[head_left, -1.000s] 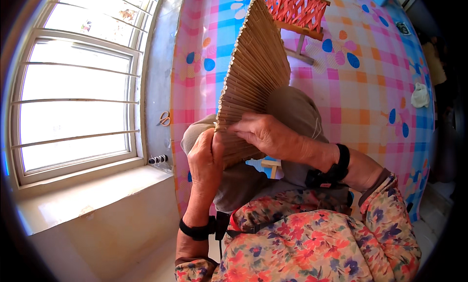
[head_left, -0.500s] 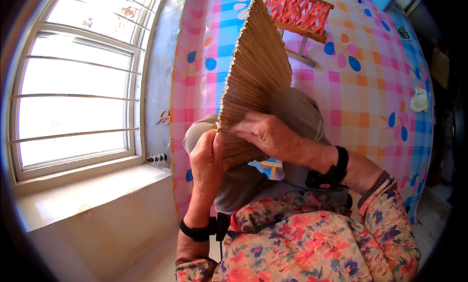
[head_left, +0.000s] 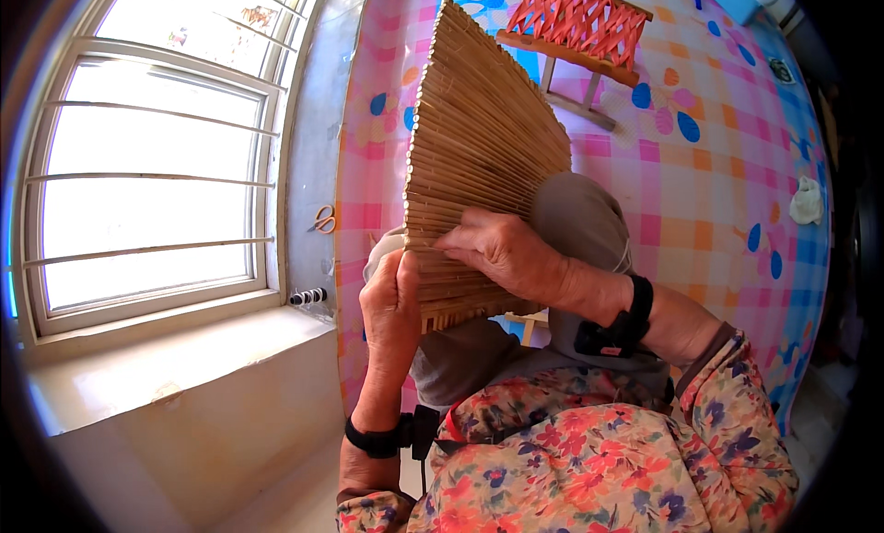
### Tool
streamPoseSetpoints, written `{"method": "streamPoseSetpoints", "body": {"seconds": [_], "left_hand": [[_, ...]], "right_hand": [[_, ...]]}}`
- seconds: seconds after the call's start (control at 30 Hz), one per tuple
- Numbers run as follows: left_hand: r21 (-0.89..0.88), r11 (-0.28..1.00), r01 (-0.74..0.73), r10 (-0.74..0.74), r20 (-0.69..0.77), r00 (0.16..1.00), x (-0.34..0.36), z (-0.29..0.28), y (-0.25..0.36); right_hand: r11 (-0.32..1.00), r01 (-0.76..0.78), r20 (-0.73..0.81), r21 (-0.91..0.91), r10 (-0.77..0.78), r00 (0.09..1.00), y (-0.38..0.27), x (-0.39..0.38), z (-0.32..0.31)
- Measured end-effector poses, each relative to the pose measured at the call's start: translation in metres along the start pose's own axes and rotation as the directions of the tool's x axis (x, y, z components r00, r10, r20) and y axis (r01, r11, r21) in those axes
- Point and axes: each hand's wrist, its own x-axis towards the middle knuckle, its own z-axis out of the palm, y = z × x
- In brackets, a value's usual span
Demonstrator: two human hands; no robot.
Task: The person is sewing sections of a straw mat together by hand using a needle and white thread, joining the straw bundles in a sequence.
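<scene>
A brown mat of thin stalks (head_left: 479, 137), laid side by side and bound, stands tilted across my knees, with its row of cut ends along the left edge. My left hand (head_left: 389, 298) is closed on that left edge near the bottom, thumb upward. Close beside it, my right hand (head_left: 511, 252) lies against the mat's face, its fingers pinched together near the edge. Whatever is between those fingertips is too small to make out. My knees in grey-brown trousers (head_left: 580, 211) are under and beside the mat.
Scissors (head_left: 324, 219) and a small black-and-white striped roll (head_left: 308, 296) lie on the grey ledge by the barred window (head_left: 157, 183). A stool with red woven straps (head_left: 580, 27) stands ahead on the checked floor covering (head_left: 691, 248). A crumpled white cloth (head_left: 807, 202) lies right.
The mat has turned so more of its face shows, its top tipping left and lower in the picture. Both hands keep nearly the same places on it. The whole view has shifted slightly.
</scene>
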Motion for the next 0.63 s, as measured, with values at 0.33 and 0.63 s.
{"method": "streamPoseSetpoints", "body": {"seconds": [0.33, 0.63], "left_hand": [[-0.081, 0.994, 0.067, -0.068, -0.009, 0.998, 0.002, -0.003, -0.001], [-0.076, 0.993, 0.095, -0.095, 0.010, 0.995, 0.003, -0.007, 0.002]], "right_hand": [[1.000, 0.002, 0.053, -0.013, -0.001, 0.999, -0.001, 0.013, 0.000], [0.999, -0.024, 0.114, -0.029, 0.027, 0.993, -0.005, 0.018, -0.006]]}}
